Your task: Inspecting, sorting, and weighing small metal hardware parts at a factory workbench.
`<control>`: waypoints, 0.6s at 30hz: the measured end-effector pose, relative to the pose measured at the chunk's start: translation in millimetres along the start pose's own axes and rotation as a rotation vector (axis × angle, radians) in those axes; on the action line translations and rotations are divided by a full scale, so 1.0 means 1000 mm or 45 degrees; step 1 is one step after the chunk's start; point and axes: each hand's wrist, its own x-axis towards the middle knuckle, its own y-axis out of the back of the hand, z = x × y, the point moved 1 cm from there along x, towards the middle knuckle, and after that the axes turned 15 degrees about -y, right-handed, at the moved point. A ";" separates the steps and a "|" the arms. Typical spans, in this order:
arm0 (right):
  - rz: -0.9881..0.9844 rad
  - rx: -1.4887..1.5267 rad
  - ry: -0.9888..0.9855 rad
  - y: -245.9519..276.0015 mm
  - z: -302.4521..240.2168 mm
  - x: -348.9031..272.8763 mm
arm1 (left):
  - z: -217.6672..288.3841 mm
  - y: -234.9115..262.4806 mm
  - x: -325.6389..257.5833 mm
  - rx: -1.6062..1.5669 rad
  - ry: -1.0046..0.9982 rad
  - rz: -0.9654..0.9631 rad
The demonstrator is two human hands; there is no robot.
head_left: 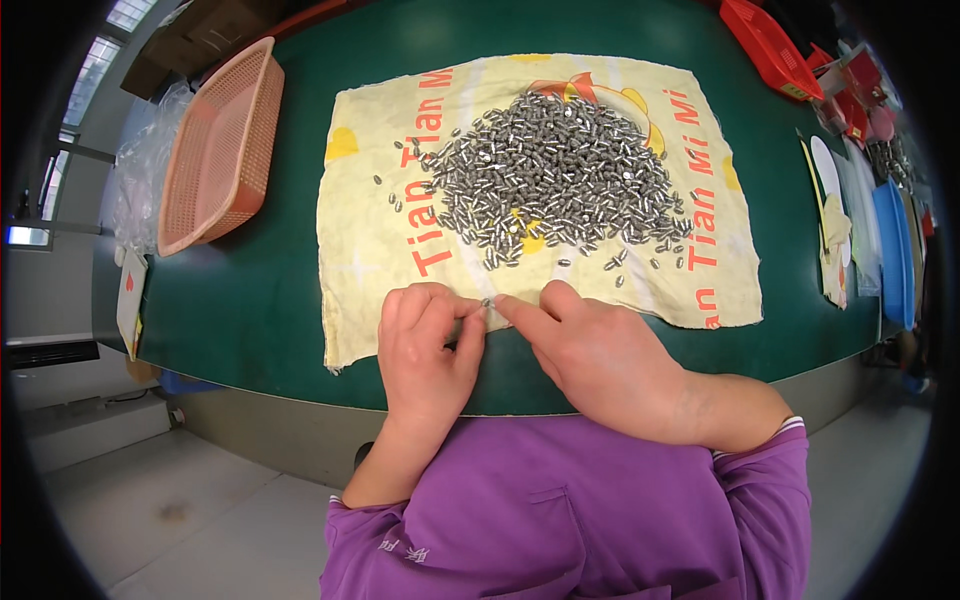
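Between the thumb and index fingertip of my left hand (425, 335) is a small, shiny, barrel-shaped metal piece (486, 302), held over the near edge of a cloth. My right hand (590, 340) comes in from the other side, its index fingertip right up against the piece. The other right fingers are curled, and its thumb tip is hidden beneath. Beyond both hands, a large heap of similar metal pieces (560, 175) covers the middle of the pale yellow cloth (365, 230), with several strays around its edges.
The cloth lies on a green table (270, 320). At the left stand a pink plastic basket (215, 160) and a white card (130, 300). A red tray (768, 50) is at the far right; a blue tray (895, 255) and a white-yellow item (832, 225) lie along the right edge.
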 end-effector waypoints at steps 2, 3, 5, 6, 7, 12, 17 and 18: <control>0.032 0.080 -0.010 -0.001 0.001 0.000 | -0.001 0.000 0.000 0.000 0.000 0.004; 0.054 0.079 0.001 -0.001 0.002 0.000 | -0.001 -0.001 -0.001 0.002 -0.004 0.009; 0.039 0.092 -0.021 -0.001 0.003 -0.001 | -0.001 -0.001 -0.001 0.004 -0.009 0.014; 0.040 0.093 -0.020 -0.001 0.004 -0.001 | 0.000 -0.001 -0.001 0.004 -0.005 0.002; 0.046 0.101 -0.021 -0.002 0.004 -0.001 | 0.000 0.000 0.000 -0.005 -0.006 0.005; 0.072 0.113 0.057 0.000 0.006 0.000 | 0.001 0.002 0.003 -0.035 0.019 -0.048; 0.148 0.069 0.076 0.002 0.006 -0.002 | -0.001 0.003 0.006 -0.045 0.014 -0.125; 0.140 0.063 0.059 0.002 0.006 -0.001 | -0.002 0.004 0.006 -0.037 0.032 -0.124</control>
